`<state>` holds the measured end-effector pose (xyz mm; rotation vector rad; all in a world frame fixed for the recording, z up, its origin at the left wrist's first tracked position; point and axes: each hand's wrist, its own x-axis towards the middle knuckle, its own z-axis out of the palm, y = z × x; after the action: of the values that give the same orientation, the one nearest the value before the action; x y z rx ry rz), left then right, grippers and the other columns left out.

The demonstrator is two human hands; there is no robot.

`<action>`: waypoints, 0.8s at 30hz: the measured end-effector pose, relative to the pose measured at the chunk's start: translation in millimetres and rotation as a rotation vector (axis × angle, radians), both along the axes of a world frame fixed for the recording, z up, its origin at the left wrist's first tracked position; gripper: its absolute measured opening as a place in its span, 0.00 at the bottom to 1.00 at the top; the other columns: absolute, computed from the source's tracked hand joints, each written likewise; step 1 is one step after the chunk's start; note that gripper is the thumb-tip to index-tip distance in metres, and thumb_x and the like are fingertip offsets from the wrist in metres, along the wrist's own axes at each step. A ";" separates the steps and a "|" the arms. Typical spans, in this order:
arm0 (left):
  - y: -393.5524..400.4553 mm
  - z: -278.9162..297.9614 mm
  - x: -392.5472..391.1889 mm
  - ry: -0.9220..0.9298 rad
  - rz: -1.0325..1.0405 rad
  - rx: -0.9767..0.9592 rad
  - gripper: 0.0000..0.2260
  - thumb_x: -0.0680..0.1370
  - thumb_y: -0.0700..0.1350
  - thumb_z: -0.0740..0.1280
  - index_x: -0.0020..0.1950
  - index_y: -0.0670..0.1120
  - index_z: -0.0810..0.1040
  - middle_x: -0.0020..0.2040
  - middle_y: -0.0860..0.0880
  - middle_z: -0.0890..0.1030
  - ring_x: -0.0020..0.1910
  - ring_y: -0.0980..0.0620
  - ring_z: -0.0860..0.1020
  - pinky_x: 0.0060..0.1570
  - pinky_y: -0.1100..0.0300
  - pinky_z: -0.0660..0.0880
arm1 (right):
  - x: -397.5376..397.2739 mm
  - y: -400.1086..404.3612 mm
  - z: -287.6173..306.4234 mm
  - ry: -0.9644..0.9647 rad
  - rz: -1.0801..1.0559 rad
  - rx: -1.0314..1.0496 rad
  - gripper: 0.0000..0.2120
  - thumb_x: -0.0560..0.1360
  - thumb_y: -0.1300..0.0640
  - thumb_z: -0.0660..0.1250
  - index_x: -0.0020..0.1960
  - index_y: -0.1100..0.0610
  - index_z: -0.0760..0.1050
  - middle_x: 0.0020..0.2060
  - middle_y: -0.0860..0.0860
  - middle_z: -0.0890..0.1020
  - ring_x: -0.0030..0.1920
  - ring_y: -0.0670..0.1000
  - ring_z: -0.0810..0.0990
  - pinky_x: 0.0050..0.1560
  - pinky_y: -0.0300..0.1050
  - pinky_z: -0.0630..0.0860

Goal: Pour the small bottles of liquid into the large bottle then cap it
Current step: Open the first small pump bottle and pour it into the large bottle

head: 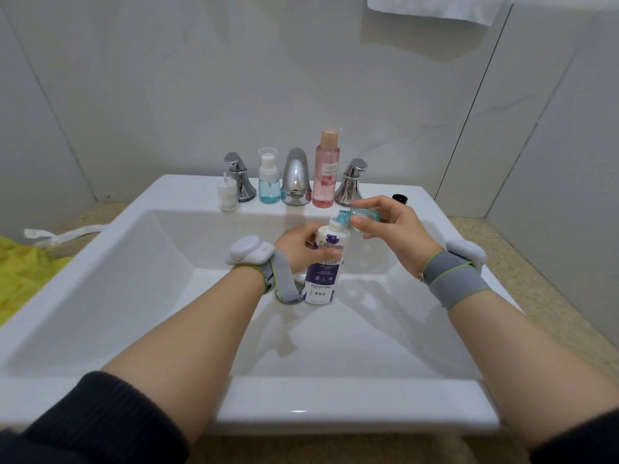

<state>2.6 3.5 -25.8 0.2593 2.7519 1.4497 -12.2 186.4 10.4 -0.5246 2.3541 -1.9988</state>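
Over the bathroom sink (134, 249), the big bottle (324, 262) is gripped upright by the left hand (298, 244) while a small bottle (363, 217) is pinched and tipped at its mouth by the right hand (395, 229). Pouring looks underway; steeper tilting is probably needed next.

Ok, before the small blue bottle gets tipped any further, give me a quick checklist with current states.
1. Large bottle uncapped: ok.
2. Left hand grips the large bottle over the sink: ok.
3. Right hand holds the small blue bottle tilted, neck at the large bottle's mouth: ok.
4. Liquid flowing in: cannot tell.
5. Black cap on the sink ledge: ok; whether it fits the large bottle: cannot tell.
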 end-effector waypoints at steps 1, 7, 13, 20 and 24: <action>0.0 0.0 0.2 -0.002 0.002 0.002 0.21 0.73 0.49 0.72 0.65 0.48 0.72 0.57 0.48 0.79 0.56 0.50 0.77 0.59 0.55 0.73 | 0.0 0.0 0.1 -0.002 -0.001 -0.001 0.11 0.71 0.64 0.71 0.52 0.57 0.78 0.49 0.55 0.81 0.41 0.45 0.79 0.38 0.35 0.76; 0.6 0.1 0.9 0.002 0.005 0.008 0.21 0.73 0.48 0.72 0.64 0.48 0.73 0.57 0.48 0.80 0.57 0.50 0.77 0.60 0.53 0.74 | 0.2 -0.1 -0.1 0.001 -0.002 -0.002 0.11 0.71 0.64 0.71 0.53 0.57 0.78 0.49 0.55 0.81 0.41 0.45 0.79 0.38 0.35 0.76; 0.2 -0.6 0.5 0.004 0.011 0.008 0.21 0.72 0.48 0.72 0.64 0.48 0.73 0.57 0.47 0.80 0.57 0.49 0.77 0.61 0.51 0.73 | 0.5 -0.4 -0.2 0.007 -0.001 -0.009 0.10 0.72 0.65 0.71 0.52 0.57 0.77 0.48 0.55 0.81 0.39 0.42 0.79 0.38 0.35 0.76; 0.3 0.3 1.2 0.000 0.008 0.014 0.21 0.72 0.48 0.72 0.64 0.48 0.73 0.57 0.48 0.80 0.56 0.50 0.77 0.60 0.54 0.73 | 0.1 -0.4 -0.3 0.006 0.001 -0.008 0.11 0.72 0.65 0.71 0.52 0.57 0.77 0.48 0.55 0.81 0.39 0.43 0.79 0.38 0.35 0.76; 0.7 1.7 2.1 0.003 0.000 0.013 0.20 0.73 0.48 0.72 0.64 0.48 0.73 0.57 0.48 0.80 0.56 0.50 0.77 0.58 0.56 0.73 | 0.0 -0.1 -0.3 0.007 -0.001 -0.005 0.10 0.72 0.65 0.71 0.52 0.57 0.77 0.48 0.54 0.82 0.39 0.42 0.79 0.39 0.34 0.76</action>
<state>4.7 4.2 -24.1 0.2618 2.7458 1.4691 -12.2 186.3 10.1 -0.5307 2.3549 -2.0068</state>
